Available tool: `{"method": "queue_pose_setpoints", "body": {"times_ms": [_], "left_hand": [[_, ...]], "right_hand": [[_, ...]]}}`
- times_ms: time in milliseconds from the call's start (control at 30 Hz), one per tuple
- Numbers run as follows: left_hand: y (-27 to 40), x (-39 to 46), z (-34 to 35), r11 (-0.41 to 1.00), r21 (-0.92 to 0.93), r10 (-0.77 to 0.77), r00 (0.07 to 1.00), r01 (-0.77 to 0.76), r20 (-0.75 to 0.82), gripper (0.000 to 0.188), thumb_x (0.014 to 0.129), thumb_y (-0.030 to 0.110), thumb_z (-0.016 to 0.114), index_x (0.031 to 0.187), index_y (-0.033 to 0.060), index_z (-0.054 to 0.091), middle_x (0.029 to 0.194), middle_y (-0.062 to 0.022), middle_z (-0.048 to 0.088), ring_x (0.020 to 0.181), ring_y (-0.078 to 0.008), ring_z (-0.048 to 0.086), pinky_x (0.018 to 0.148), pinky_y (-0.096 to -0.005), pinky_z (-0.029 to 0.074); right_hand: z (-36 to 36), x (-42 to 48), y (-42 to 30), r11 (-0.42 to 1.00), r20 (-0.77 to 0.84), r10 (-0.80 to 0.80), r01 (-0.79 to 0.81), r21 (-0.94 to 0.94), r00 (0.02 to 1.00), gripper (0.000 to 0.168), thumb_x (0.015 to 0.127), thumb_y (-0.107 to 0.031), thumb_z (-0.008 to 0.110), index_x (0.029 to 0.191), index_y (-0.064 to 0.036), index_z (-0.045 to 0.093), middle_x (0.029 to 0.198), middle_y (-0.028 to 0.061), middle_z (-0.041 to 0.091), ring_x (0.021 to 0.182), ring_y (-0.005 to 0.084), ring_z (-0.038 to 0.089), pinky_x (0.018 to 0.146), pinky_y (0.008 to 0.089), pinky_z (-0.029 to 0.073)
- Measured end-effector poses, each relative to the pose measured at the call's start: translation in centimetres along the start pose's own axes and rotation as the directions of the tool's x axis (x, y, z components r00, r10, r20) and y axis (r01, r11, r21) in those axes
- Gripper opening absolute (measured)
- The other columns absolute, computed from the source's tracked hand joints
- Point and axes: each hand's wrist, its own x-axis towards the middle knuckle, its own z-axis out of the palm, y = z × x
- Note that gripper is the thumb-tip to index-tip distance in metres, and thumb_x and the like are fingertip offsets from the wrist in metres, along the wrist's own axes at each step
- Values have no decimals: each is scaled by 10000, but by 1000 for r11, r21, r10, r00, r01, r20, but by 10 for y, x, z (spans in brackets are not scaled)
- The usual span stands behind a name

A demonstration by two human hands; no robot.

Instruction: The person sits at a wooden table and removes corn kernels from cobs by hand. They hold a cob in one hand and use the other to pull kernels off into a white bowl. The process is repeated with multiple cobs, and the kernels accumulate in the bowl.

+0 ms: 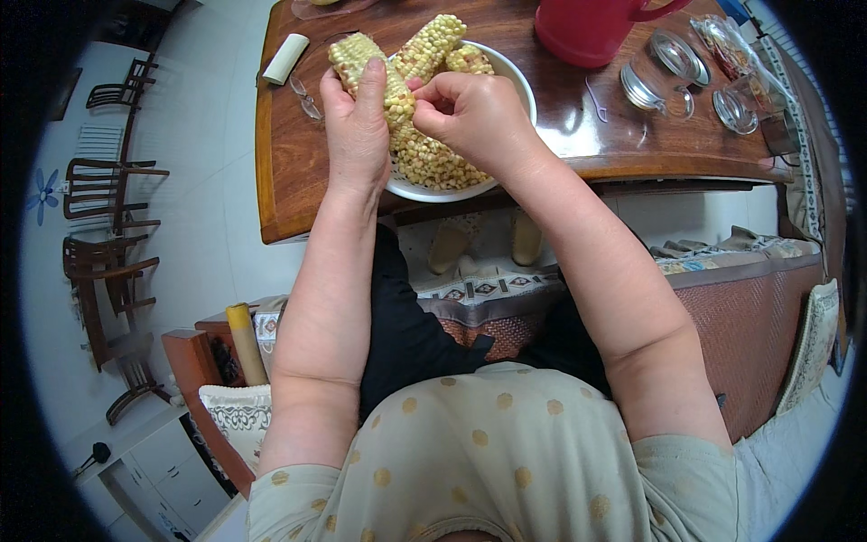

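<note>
My left hand [357,125] holds an ear of corn [369,71] slantwise over a white bowl [525,85], with the thumb laid along its kernels. At the ear's lower end, my right hand [471,112] has its thumb and index finger pinched against the kernels; whether a loose kernel is between the tips is too small to tell. Loose pale yellow corn kernels [440,164] are heaped in the near side of the bowl. Another ear of corn [430,47] leans at the bowl's far side, beside a partly hidden ear [469,59].
The bowl stands at the near edge of a wooden table [305,169]. A bare cob piece [286,59] and eyeglasses [306,100] lie left. To the right are a red pitcher [579,30], a purple floss pick [596,99], a glass jar [653,74] and a glass mug [742,105].
</note>
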Motion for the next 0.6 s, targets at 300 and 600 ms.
{"method": "queue_pose_setpoints", "body": {"times_ms": [300,600], "left_hand": [[12,-1,0,980,-154,-110,989,124,99,378,944,245,528,1189,27,339,1062,-124,539,912,-230,639,774,-348,564],[0,5,-4,997,-57,-42,997,46,64,434,930,248,561,1256,45,358,1074,-73,543,949,-142,577,814,-296,504]], "right_hand": [[-9,9,5,902,183,217,-269,337,959,171,826,-153,625,899,-12,688,781,56,693,687,95,654,639,229,528],[-8,8,11,974,93,88,-105,200,992,216,784,-218,678,926,-57,707,761,103,695,681,154,677,651,276,536]]}}
